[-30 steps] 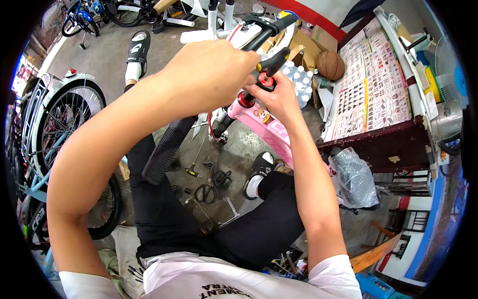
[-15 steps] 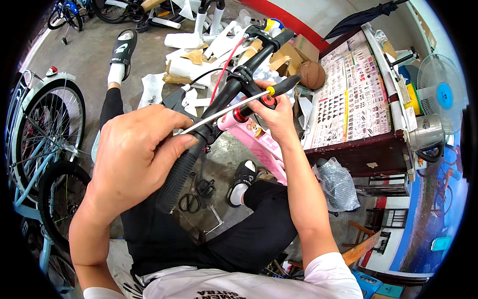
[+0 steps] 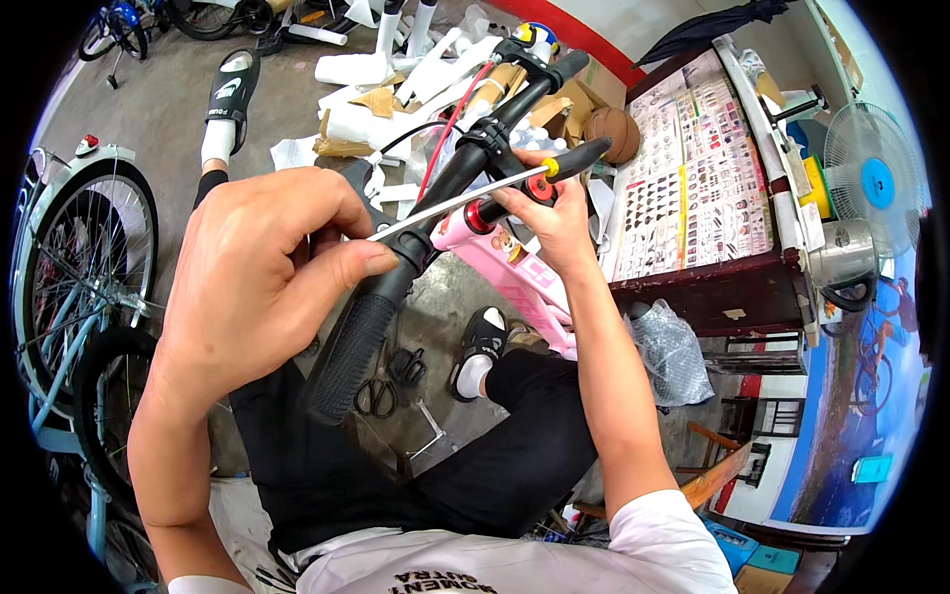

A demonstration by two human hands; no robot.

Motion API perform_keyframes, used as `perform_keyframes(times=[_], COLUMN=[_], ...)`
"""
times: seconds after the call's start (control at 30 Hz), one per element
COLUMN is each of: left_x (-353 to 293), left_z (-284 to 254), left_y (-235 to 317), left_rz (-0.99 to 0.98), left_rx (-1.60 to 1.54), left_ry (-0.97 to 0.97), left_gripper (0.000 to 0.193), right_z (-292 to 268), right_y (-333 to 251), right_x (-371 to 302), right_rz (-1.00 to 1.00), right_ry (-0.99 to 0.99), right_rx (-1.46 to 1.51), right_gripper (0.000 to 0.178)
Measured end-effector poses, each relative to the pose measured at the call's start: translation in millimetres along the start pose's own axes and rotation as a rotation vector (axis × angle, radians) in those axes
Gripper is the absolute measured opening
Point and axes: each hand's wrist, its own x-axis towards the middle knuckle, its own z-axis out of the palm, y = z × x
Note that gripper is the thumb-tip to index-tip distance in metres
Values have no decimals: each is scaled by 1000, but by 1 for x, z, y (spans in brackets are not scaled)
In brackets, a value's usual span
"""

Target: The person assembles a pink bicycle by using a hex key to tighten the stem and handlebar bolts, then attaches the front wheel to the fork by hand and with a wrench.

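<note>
A black bicycle handlebar [image 3: 457,180] runs slantwise in front of me, its ribbed rubber grip [image 3: 346,356] nearest me. Across it lies a screwdriver-like tool [image 3: 465,201] with a long silver shaft, yellow collar and black handle. My left hand [image 3: 267,267] pinches the near end of that shaft between thumb and curled fingers, above the grip. Around the handlebar stem [image 3: 485,213], with its red rings, my right hand [image 3: 554,213] is closed, just below the tool's handle. The pink frame [image 3: 515,272] extends down from the stem. The shaft's tip is hidden by my left fingers.
Scissors [image 3: 375,398] lie on the floor between my feet. White wrapping and cardboard [image 3: 366,124] are heaped beyond the handlebar. Bicycle wheels [image 3: 94,257] stand at left; a table [image 3: 693,178], bubble wrap [image 3: 673,356] and fan [image 3: 876,183] are at right.
My left hand has shifted slightly, with its thumb now stretched further over the handlebar. The tool's handle end has moved a little up and right. My right hand stays at the stem.
</note>
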Motion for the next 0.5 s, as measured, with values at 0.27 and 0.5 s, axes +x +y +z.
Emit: perform_keyframes(times=[0.27, 0.5], left_x=[-6, -5], left_z=[3, 1], left_y=[3, -1], left_rz=[-9, -21], left_rx=[-31, -53], left_ry=[-52, -22], left_gripper=[19, 24], right_z=[-2, -2], right_y=[5, 7], right_x=[0, -1], right_rz=[46, 8], right_ry=[-48, -37], right_rx=[172, 138], right_gripper=[48, 48])
